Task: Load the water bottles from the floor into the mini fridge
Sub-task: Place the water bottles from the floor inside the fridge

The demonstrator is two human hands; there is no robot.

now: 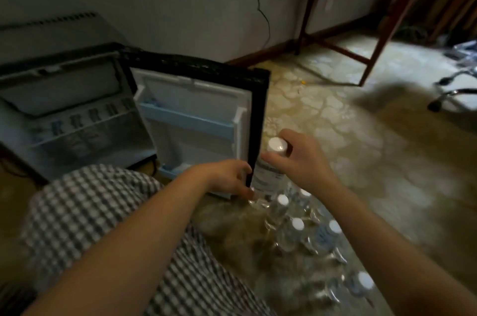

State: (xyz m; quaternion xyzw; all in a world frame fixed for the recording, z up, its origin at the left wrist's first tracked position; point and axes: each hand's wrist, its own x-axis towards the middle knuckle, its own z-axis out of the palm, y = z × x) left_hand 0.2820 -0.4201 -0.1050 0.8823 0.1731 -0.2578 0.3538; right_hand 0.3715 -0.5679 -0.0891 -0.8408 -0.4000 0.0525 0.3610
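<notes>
Right hand (299, 158) pinches a water bottle (268, 173) by its neck, while left hand (227, 178) curls around the fridge door (258, 122) edge, steadying it.

A single head-worn wide-angle view looks forward and steeply down from close above the person's lap. The open mini fridge (77, 109) sits at the left of the frame, its door (198, 119) near the centre. Both forearms enter from the bottom edge. The patterned floor (335, 122) and wall (167, 5) fill the upper frame, edges blurred.
</notes>
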